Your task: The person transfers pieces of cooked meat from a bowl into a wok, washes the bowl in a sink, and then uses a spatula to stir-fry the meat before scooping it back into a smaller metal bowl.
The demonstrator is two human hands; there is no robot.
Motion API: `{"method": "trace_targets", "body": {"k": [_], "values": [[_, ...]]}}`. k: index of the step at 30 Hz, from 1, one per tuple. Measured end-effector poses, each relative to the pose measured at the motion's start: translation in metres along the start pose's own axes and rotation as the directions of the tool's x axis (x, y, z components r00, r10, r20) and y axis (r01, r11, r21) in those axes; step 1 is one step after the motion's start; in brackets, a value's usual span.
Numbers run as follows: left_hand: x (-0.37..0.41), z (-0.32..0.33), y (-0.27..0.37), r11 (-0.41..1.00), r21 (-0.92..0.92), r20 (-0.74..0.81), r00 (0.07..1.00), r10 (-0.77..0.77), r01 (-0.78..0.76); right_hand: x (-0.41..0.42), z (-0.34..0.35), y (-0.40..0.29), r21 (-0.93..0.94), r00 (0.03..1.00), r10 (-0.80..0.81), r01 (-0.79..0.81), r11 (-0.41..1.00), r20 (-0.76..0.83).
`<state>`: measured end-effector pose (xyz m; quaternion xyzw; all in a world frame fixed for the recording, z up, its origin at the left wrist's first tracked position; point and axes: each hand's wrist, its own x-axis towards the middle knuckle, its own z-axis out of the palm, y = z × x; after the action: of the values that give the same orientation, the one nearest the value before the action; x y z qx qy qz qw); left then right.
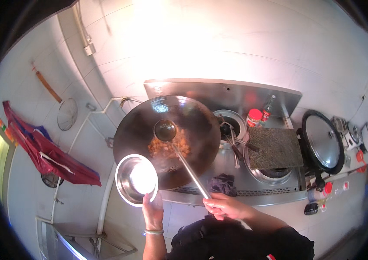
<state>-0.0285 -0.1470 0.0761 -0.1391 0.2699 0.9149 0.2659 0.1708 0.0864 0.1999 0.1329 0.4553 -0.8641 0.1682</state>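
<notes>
My left hand [153,211] grips the rim of a shiny metal bowl [124,182], held over the near left edge of a large dark wok [200,126]. The bowl's inside shows only glare and bare metal. With my right hand [221,206] I hold the long metal handle of a ladle [165,130]. The ladle's round head is over the middle of the wok, just beyond orange-brown chopped food [179,143] in the wok. Whether the ladle holds liquid, I cannot tell.
Right of the wok are a metal pot [243,122] with utensils, a red-lidded jar [254,117], a glass bottle [268,109], a stone slab [275,148] and a dark cloth [223,184]. A strainer [67,114] and a red apron [50,152] hang left.
</notes>
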Motion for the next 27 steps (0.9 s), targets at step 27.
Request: {"method": "trace_targets", "body": {"k": [27], "values": [[-0.082,0.05,-0.01,0.837,0.533,-0.098,0.974,0.206,-0.124,0.033,-0.17,0.03,-0.295,0.785,-0.367,0.244,0.924,-0.5]]}}
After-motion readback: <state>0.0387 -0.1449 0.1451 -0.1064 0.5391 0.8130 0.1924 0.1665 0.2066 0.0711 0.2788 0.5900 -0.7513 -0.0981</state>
